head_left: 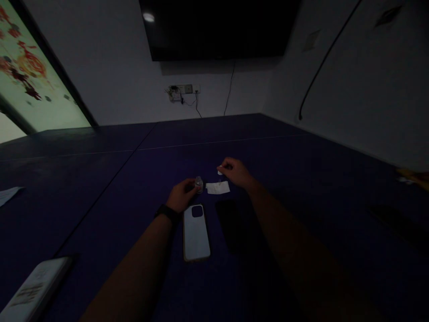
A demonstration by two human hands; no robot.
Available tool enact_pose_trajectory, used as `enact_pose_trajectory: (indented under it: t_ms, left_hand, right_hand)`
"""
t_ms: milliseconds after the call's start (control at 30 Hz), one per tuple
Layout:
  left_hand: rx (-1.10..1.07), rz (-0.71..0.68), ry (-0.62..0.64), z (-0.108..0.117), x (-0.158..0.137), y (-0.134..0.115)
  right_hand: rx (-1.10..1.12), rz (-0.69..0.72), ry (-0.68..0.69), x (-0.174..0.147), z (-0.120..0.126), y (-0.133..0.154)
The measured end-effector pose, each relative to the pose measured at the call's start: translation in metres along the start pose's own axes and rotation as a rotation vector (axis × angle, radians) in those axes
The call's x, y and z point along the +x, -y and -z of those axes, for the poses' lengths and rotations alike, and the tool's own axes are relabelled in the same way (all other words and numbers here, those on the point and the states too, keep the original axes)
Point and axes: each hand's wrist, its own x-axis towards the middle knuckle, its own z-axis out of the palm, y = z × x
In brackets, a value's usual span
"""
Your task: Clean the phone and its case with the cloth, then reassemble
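My left hand (pixel 182 195), with a dark band at the wrist, grips a small clear bottle (pixel 199 185) that stands upright on the dark blue surface. Between finger and thumb of my right hand (pixel 234 171) is a small white cap (pixel 220 170), with a thin clear stem hanging below it. The stem points down over a folded white tissue (pixel 218 188); whether it touches cannot be made out. Nearer to me lies a pale phone case (pixel 196 233) with a camera cut-out. To its right lies a dark phone (pixel 231 223), hard to see in the dim light.
A white box-like object (pixel 35 286) lies at the lower left, and a sheet of paper (pixel 9 195) at the left edge. Something yellow (pixel 415 177) sits at the far right. Beyond the mat are sockets with cables (pixel 182 90) and a wall screen (pixel 219 29).
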Motion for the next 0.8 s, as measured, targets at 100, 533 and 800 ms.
enact_pose_trajectory:
  t_ms: [100, 533, 800]
  left_hand:
    - [-0.003, 0.003, 0.001, 0.0003, -0.0003, -0.0014]
    - [-0.007, -0.006, -0.004, -0.0005, -0.0003, -0.0015]
    - [-0.024, -0.009, -0.002, -0.0003, -0.0016, -0.0018]
  right_hand:
    - [0.001, 0.009, -0.004, 0.0000, -0.0003, 0.0007]
    - [0.023, 0.160, -0.061, 0.0014, -0.0010, 0.0031]
    - [0.034, 0.222, -0.104, 0.0024, -0.0010, 0.0095]
